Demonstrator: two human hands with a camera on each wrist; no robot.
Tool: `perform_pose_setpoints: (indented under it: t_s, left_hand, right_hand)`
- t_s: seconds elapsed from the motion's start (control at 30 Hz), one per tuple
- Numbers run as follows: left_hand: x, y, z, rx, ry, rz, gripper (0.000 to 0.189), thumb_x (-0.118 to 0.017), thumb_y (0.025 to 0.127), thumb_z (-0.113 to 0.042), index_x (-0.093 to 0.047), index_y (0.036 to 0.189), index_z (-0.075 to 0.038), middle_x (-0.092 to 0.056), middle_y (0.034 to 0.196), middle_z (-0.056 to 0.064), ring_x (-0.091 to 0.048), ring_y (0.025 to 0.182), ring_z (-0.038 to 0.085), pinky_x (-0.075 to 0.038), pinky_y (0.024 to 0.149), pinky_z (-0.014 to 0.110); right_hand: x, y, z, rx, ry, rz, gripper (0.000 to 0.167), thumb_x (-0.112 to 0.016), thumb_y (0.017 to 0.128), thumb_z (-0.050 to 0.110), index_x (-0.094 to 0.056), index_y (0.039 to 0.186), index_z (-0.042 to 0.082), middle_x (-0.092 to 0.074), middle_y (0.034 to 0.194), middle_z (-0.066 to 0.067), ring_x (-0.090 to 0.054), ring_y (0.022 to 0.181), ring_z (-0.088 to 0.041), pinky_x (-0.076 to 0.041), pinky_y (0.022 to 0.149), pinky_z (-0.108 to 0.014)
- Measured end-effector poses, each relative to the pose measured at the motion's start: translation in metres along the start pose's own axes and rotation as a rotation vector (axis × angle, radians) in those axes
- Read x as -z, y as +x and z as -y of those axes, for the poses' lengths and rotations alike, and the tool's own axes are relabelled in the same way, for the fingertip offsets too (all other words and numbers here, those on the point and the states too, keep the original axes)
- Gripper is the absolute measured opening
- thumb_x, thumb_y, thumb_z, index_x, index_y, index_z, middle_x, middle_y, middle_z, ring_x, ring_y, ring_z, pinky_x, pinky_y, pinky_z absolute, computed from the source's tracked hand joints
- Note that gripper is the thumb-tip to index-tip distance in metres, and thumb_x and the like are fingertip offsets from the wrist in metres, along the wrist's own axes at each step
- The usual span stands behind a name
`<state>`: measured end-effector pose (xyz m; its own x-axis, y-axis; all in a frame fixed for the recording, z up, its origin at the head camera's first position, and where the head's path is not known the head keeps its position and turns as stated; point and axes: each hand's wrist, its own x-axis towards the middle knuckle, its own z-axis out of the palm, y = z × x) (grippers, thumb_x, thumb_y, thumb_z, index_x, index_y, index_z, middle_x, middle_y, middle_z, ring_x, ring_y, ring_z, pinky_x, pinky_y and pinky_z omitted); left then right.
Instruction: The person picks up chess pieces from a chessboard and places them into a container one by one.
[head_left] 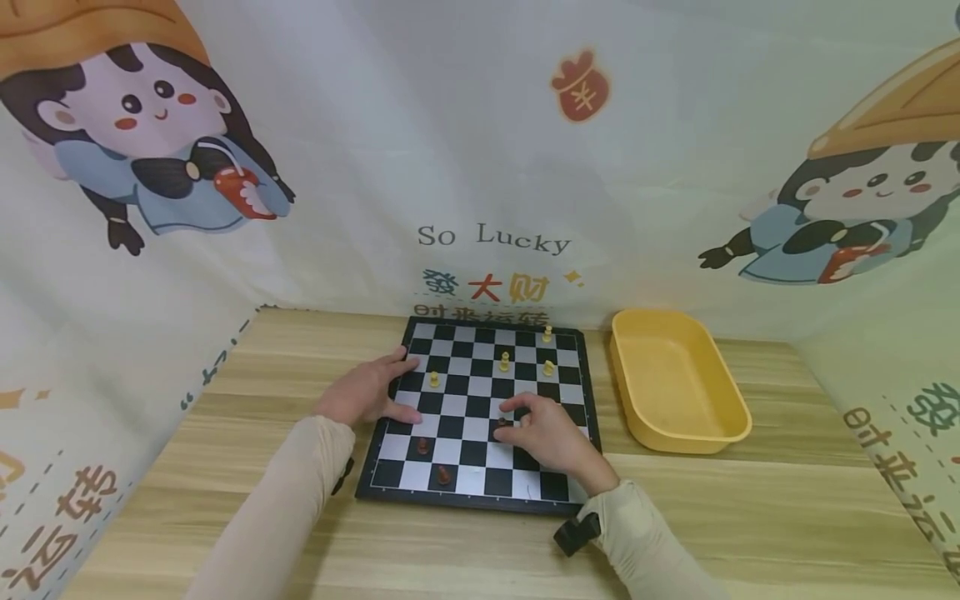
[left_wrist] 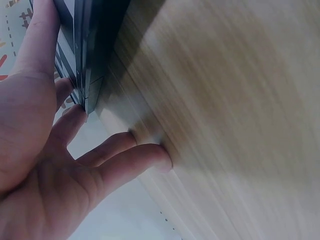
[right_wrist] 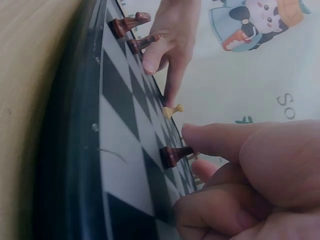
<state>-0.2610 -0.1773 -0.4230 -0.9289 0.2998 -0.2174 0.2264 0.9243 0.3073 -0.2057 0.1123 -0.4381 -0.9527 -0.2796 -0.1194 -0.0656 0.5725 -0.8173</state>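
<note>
Wooden surface (head_left: 262,375) supports the assembly. Left hand (head_left: 367,392): fingers spread, hiding part of the left edge of the chessboard (head_left: 450,427). Dark red piece (right_wrist: 171,157): on the board, upright, long axis square to it; tip partly hidden by the thumb. Right hand (head_left: 551,437): grip slightly parted about the piece; contact cannot be told.

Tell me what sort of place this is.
Probably a screened-off tabletop booth, perhaps set up for recording: a cartoon-printed curtain surrounds the back and sides of a wood-grain table, which bears a chessboard.
</note>
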Motion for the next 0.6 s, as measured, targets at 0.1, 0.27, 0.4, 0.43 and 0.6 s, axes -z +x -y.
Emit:
perform_pose_setpoints:
  t_s: [0.1,0.27,0.4,0.43,0.6]
  left_hand:
    - [0.0005,-0.0017,-0.0002,0.004,-0.011,-0.003,0.103,-0.082,0.075,-0.053,-0.035,0.16,-0.019,-0.019,0.172,0.013,-0.028,0.154,0.042,-0.035,0.122,0.055]
    - [-0.0005,-0.0008,-0.0013,0.0,-0.014,-0.001,0.103,-0.082,0.075,-0.053,-0.035,0.16,-0.019,-0.018,0.172,0.012,-0.028,0.155,0.041,-0.035,0.123,0.054]
    - [-0.0003,0.0001,-0.0009,-0.003,-0.005,0.001,0.103,-0.082,0.075,-0.054,-0.035,0.16,-0.018,-0.019,0.172,0.014,-0.027,0.155,0.042,-0.034,0.123,0.054]
    - [0.0,0.0001,-0.0007,-0.001,-0.006,0.003,0.103,-0.082,0.075,-0.054,-0.035,0.16,-0.018,-0.018,0.172,0.013,-0.027,0.155,0.041,-0.034,0.124,0.054]
    - [0.0009,-0.0004,-0.001,-0.008,-0.011,-0.001,0.103,-0.082,0.075,-0.054,-0.036,0.16,-0.017,-0.02,0.171,0.015,-0.028,0.154,0.043,-0.034,0.123,0.055]
  right_hand:
    - [-0.0018,0.0007,-0.0005,-0.02,0.009,0.003,0.037,-0.078,0.089,0.02,-0.067,0.122,0.007,-0.045,0.053,0.006,-0.038,0.045,-0.009,-0.027,0.044,-0.022]
    - [-0.0037,0.0015,-0.0039,-0.043,0.014,-0.013,0.035,-0.078,0.089,0.019,-0.068,0.12,0.008,-0.046,0.053,0.005,-0.039,0.046,-0.009,-0.028,0.045,-0.022]
    - [-0.006,0.0028,-0.0034,-0.029,-0.042,-0.024,0.031,-0.078,0.089,0.018,-0.069,0.116,0.007,-0.047,0.054,0.005,-0.041,0.047,-0.01,-0.03,0.046,-0.022]
    - [-0.0067,0.0031,-0.0031,-0.025,-0.061,-0.027,0.031,-0.078,0.089,0.018,-0.069,0.116,0.007,-0.048,0.055,0.004,-0.042,0.048,-0.01,-0.031,0.046,-0.023]
    - [-0.0101,0.0035,-0.0012,-0.004,-0.133,-0.053,0.027,-0.077,0.088,0.016,-0.071,0.112,0.006,-0.049,0.059,0.003,-0.044,0.053,-0.011,-0.033,0.049,-0.024]
